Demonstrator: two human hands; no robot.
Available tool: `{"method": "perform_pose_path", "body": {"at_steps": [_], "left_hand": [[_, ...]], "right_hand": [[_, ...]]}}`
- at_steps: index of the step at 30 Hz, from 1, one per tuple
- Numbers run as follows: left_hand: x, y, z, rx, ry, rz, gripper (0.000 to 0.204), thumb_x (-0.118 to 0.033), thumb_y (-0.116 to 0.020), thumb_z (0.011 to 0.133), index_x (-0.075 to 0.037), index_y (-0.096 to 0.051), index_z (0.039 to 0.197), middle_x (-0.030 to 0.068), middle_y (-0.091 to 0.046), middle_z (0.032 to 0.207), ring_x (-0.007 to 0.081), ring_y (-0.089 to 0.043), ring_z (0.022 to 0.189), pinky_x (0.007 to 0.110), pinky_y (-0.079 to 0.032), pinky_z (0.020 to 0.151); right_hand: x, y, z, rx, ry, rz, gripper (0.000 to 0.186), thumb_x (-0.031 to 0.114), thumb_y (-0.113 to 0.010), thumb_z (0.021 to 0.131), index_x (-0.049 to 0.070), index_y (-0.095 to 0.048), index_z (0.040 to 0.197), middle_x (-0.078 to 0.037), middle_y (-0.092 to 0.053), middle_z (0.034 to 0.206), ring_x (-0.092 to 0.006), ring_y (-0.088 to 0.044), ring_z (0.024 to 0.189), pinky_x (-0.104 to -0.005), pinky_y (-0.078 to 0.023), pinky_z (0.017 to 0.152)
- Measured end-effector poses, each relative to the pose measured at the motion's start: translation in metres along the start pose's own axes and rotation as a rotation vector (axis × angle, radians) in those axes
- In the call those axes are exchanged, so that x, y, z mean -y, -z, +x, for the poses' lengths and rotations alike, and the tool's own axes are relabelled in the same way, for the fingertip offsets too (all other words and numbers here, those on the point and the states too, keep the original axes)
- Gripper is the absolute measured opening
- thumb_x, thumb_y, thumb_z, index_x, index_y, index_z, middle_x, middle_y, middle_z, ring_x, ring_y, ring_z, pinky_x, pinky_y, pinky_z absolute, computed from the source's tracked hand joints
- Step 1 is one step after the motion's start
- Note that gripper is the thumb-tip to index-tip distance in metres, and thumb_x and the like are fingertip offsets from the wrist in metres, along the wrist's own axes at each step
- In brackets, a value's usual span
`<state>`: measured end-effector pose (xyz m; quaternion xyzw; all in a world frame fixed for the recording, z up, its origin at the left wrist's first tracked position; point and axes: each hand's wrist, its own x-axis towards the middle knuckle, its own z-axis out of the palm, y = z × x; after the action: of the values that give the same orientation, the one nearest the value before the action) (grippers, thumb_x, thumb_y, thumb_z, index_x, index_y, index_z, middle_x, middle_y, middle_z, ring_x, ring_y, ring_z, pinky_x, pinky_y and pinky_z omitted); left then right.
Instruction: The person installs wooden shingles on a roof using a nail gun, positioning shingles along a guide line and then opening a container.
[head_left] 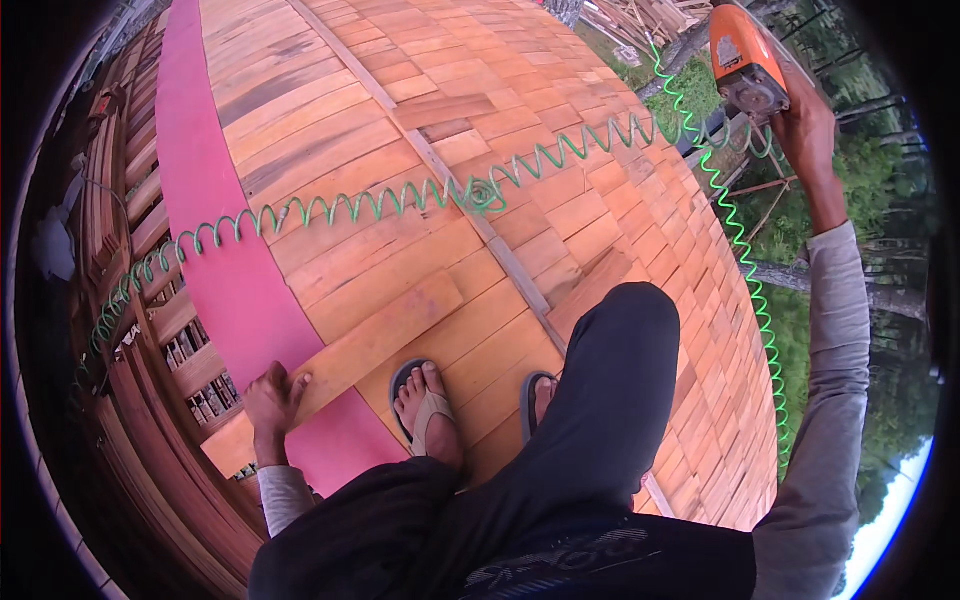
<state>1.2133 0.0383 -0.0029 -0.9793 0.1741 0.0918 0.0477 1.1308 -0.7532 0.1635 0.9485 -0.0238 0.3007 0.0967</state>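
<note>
My left hand (275,398) grips a long, flat wooden shingle (365,345) at the lower left, its thumb lying over the upper edge. The shingle slants across a pink strip (240,270) and onto the laid wooden shingles (590,190). At the upper right my right hand (803,135) is raised and closed round an orange and black nail gun (748,68). Its grip is mostly hidden by the hand. A green coiled air hose (400,200) stretches over the roof towards the nail gun.
My sandalled feet (430,405) stand on the shingles beside the strip. A thin batten (430,155) runs up the roof. At the left, open slats (165,275) and stacked long boards (165,450) lie past the strip. A brighter green coiled hose (750,270) and trees border the right edge.
</note>
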Motion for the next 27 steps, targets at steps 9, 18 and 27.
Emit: {"method": "perform_pose_path", "body": {"at_steps": [9, 18, 27], "left_hand": [[-0.060, -0.056, 0.054, 0.008, 0.030, -0.088, 0.045, -0.033, -0.079, 0.084, -0.012, -0.063, 0.120, 0.0138, -0.057, 0.123, 0.0351, -0.053, 0.118, 0.049, -0.043, 0.098], [-0.097, -0.089, 0.024, -0.140, -0.078, -0.091, 0.081, -0.051, -0.080, 0.079, -0.012, -0.056, 0.145, 0.0121, -0.050, 0.148, 0.0317, -0.040, 0.142, 0.059, -0.014, 0.125], [-0.090, -0.093, 0.035, -0.146, -0.112, -0.177, 0.076, -0.047, -0.079, 0.080, -0.012, -0.057, 0.144, 0.0123, -0.054, 0.144, 0.0306, -0.043, 0.140, 0.055, -0.017, 0.126]], "right_hand": [[0.238, -0.038, -0.019, -0.247, -0.237, 0.604, 0.029, -0.007, -0.067, 0.072, 0.002, -0.069, 0.099, -0.013, -0.072, 0.095, -0.0292, -0.073, 0.086, -0.0360, -0.056, 0.079], [0.287, -0.095, -0.023, 0.213, -0.371, 0.856, 0.042, -0.011, -0.070, 0.075, 0.001, -0.070, 0.116, -0.013, -0.075, 0.106, -0.0170, -0.073, 0.095, -0.0314, -0.056, 0.084], [0.319, -0.123, -0.005, 0.271, -0.325, 0.902, 0.026, -0.004, -0.075, 0.081, 0.001, -0.073, 0.106, -0.011, -0.076, 0.094, -0.0174, -0.072, 0.083, -0.0322, -0.056, 0.074]]}}
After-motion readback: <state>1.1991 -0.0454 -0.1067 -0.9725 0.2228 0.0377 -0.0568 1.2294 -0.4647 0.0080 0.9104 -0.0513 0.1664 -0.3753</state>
